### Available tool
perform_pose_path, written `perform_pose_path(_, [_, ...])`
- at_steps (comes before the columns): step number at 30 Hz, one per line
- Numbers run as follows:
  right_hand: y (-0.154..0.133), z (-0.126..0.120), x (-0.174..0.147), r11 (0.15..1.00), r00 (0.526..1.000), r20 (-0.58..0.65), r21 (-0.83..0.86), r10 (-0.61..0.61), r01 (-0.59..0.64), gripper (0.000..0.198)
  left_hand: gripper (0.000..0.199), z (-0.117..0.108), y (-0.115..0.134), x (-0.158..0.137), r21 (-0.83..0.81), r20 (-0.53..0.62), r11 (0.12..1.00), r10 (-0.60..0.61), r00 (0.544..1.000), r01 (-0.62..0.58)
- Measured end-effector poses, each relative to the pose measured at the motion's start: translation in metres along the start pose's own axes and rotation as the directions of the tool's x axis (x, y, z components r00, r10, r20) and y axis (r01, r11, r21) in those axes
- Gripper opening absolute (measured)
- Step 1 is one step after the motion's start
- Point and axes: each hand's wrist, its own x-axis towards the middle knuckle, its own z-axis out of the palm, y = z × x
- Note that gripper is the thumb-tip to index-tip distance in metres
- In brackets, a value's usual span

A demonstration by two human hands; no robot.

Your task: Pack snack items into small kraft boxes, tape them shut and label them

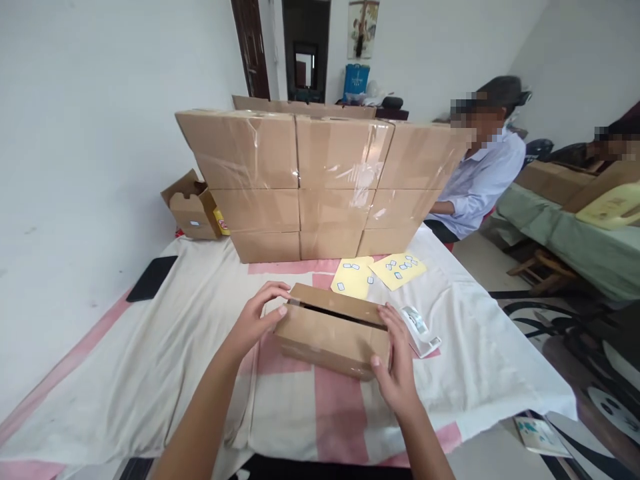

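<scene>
A small brown cardboard box [330, 333] lies on the cloth in front of me. Its two top flaps are folded in, with a dark gap running lengthwise between them. My left hand [257, 313] grips the left end, thumb and fingers at the top edge. On the opposite end my right hand [399, 363] is closed, fingers at the far corner and thumb near the front edge. Just right of the box lies a white tape dispenser [421, 332]. Behind it are two yellow sheets [353, 275] bearing several small white labels.
Taped cardboard boxes [333, 153] are stacked at the table's back. An open carton [193, 210] stands back left, and a black flat object [153, 278] lies by the wall. A person in a light shirt [493, 170] sits behind the stack at the right.
</scene>
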Motion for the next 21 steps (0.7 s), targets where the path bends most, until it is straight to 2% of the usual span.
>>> perform_pose_path(7, [0.003, 0.005, 0.000, 0.999, 0.999, -0.041, -0.045, 0.004, -0.006, 0.048, 0.018, 0.002, 0.014, 0.009, 0.113, 0.039, 0.993, 0.038, 0.999, -0.042])
perform_pose_path(11, [0.004, 0.011, -0.007, 0.999, 0.996, -0.081, -0.024, -0.026, 0.024, 0.041, 0.014, 0.010, 0.012, 0.010, 0.118, 0.032, 0.992, 0.034, 0.999, -0.038])
perform_pose_path(17, [0.011, 0.021, -0.010, 0.999, 0.989, -0.146, 0.049, -0.002, 0.009, 0.038, 0.008, 0.023, 0.005, 0.005, 0.152, -0.028, 0.988, 0.012, 1.000, -0.007])
perform_pose_path(21, [0.014, 0.024, -0.012, 0.997, 0.987, -0.163, 0.076, -0.004, 0.017, 0.036, 0.026, 0.027, 0.001, -0.002, 0.147, -0.083, 0.984, -0.085, 0.993, 0.097])
